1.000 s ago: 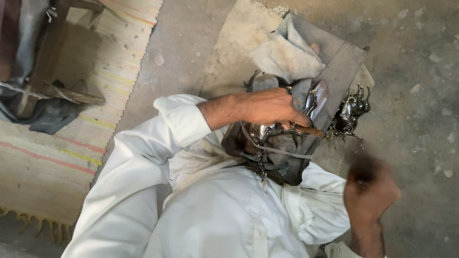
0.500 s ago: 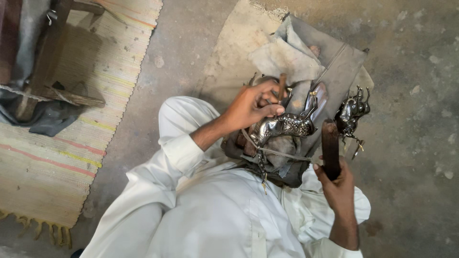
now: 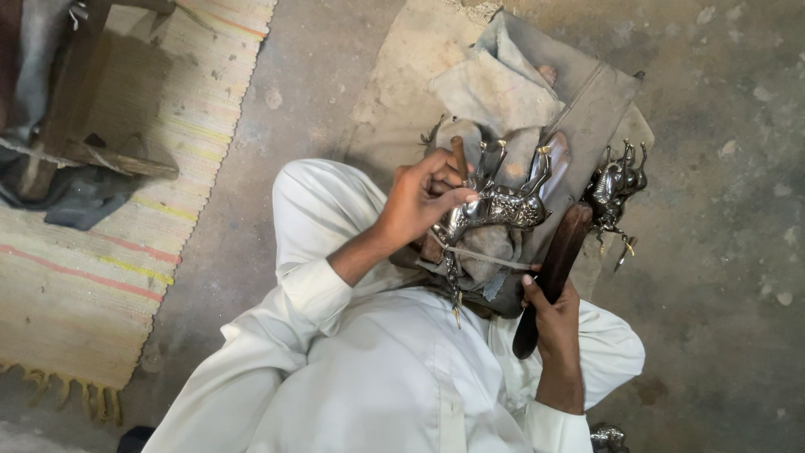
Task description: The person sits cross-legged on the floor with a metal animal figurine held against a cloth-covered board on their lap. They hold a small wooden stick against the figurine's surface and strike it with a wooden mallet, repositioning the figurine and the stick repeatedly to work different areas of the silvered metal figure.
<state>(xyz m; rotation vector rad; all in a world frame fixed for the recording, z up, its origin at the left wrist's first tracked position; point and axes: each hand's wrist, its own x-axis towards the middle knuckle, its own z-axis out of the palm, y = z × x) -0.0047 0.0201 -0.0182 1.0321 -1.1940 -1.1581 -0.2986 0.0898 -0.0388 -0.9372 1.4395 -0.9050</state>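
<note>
A silver figurine (image 3: 496,206), an animal shape with thin legs or horns sticking up, lies on a wad of grey cloth (image 3: 495,252) in the person's lap. The left hand (image 3: 422,200) is clenched at the figurine's near end, pinching a short brown tool (image 3: 459,156) whose tip stands just above the knuckles. Whether the fingers also press the metal itself cannot be told; they at least touch it.

To the right of that grip, the right hand (image 3: 551,312) grasps a dark wooden club (image 3: 555,267) by its lower part. The club slants up from the fist, its upper end close beside the figurine's far end and just short of a second silver figurine (image 3: 618,186), which rests on the cloth further right. A thin strap (image 3: 486,257) crosses the wad just under the first figurine, and a small metal piece hangs below it toward the body.

Beyond both hands, more folded grey cloth (image 3: 537,84) spreads over a sack (image 3: 402,75) on the concrete floor (image 3: 729,252). The white sleeves (image 3: 310,294) fill the space below the hands. Well to the left of the left hand lie a striped mat (image 3: 92,277) and a wooden stool (image 3: 84,126) with dark fabric on it.
</note>
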